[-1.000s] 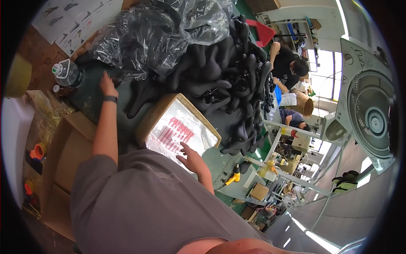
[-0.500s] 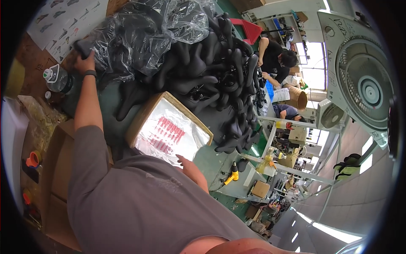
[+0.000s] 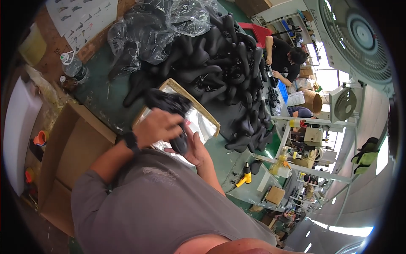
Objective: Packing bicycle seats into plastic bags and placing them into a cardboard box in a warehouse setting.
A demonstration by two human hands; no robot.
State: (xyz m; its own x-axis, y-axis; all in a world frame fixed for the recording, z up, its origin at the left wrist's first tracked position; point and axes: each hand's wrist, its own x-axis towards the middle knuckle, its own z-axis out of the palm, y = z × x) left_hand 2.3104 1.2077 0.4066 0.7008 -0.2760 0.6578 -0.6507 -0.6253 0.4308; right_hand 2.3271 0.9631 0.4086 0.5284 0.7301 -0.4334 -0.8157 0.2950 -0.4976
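A black bicycle saddle [image 3: 181, 142], smeared by motion, is held in front of my body. My left hand [image 3: 158, 126], with a dark band on its wrist, is closed around its middle. Its lower end rests against my right hand [image 3: 195, 149], whose fingers and thumb are curled about it. Right below both hands lies a shallow cardboard box [image 3: 198, 103] holding shiny clear plastic bags [image 3: 204, 123] with red print. Beyond the box rises a big heap of black bicycle saddles [image 3: 196, 74], partly under clear plastic sheeting [image 3: 148, 38].
A plastic bottle [image 3: 75, 68] and printed sheets [image 3: 80, 21] lie at the far left. An open carton [image 3: 76, 148] stands beside my left arm. To the right are a yellow heat gun [image 3: 245, 175] and a large fan [image 3: 361, 36]. Another person [image 3: 281, 59] works across the table.
My left hand has brought a saddle from the far left to above the box. My right hand has risen off the bags to meet it. The view has shifted slightly.
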